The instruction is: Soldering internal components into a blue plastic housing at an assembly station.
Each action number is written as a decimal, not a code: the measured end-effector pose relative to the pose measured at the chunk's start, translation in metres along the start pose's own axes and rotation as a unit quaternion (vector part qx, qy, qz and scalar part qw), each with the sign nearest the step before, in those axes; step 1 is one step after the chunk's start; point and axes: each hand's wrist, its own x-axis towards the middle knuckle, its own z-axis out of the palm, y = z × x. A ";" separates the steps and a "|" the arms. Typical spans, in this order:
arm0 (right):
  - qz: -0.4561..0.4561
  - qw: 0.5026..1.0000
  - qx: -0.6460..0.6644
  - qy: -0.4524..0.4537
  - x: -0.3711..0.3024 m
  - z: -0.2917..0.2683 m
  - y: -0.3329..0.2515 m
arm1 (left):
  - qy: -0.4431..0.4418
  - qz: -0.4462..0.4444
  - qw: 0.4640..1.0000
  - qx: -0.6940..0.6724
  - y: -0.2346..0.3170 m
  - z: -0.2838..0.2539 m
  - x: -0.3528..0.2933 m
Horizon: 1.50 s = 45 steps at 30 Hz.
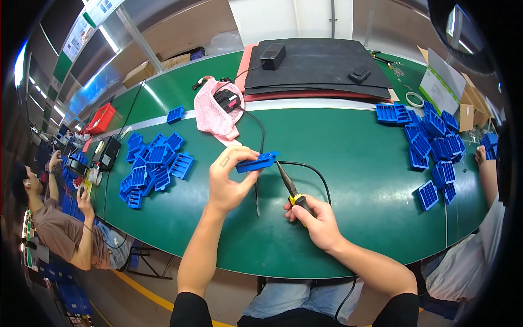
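Pinched between the thumb and fingers of my left hand (229, 177) is a blue plastic slotted tray (257, 163), held tilted above the green table. My right hand (320, 220) is closed round the black and yellow handles of long-nose pliers (289, 182). The tips of the pliers reach the right end of the blue tray; whether they grip it I cannot tell. Behind the tray a black cable (310, 168) curves across the table, and a thin dark rod-like tool (257, 199) points down just below it.
Blue trays lie heaped on the left (147, 163) and on the right (436, 136). A pink cloth bag (215, 114) holds a black device. Black foam sheets (316, 68) carry a power adapter (273, 56). Co-workers sit at the far left (71, 229) and right (468, 256).
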 end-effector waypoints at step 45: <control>-0.117 0.940 -0.319 -0.016 0.007 -0.012 -0.017 | -0.017 0.018 0.995 0.095 0.006 -0.002 -0.001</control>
